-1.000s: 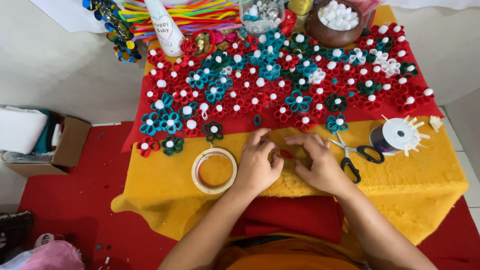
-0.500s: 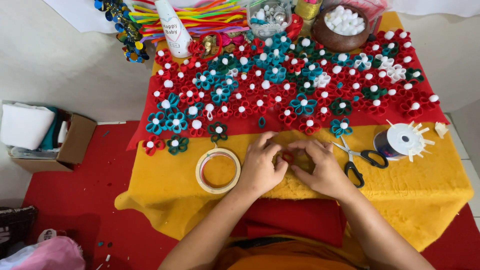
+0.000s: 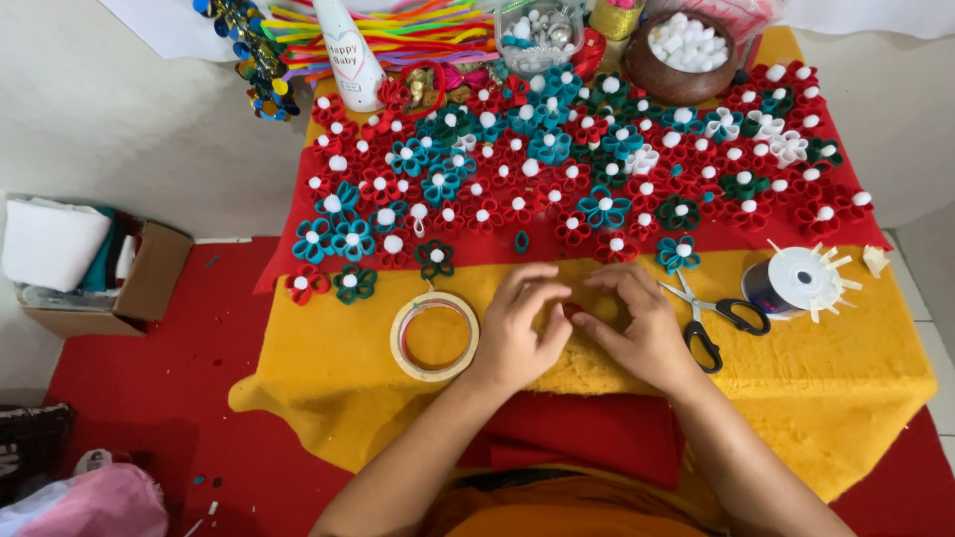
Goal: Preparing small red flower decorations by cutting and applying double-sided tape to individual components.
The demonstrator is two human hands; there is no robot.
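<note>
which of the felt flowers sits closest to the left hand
The dark green flower with a white centre, alone at the red cloth's front edge just above the tape roll.

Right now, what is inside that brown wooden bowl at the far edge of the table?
The round brown wooden bowl is heaped with small white pompom balls, which reach its rim. Whatever lies under the top layer, and the bottom of the bowl, is covered and cannot be seen.
</note>
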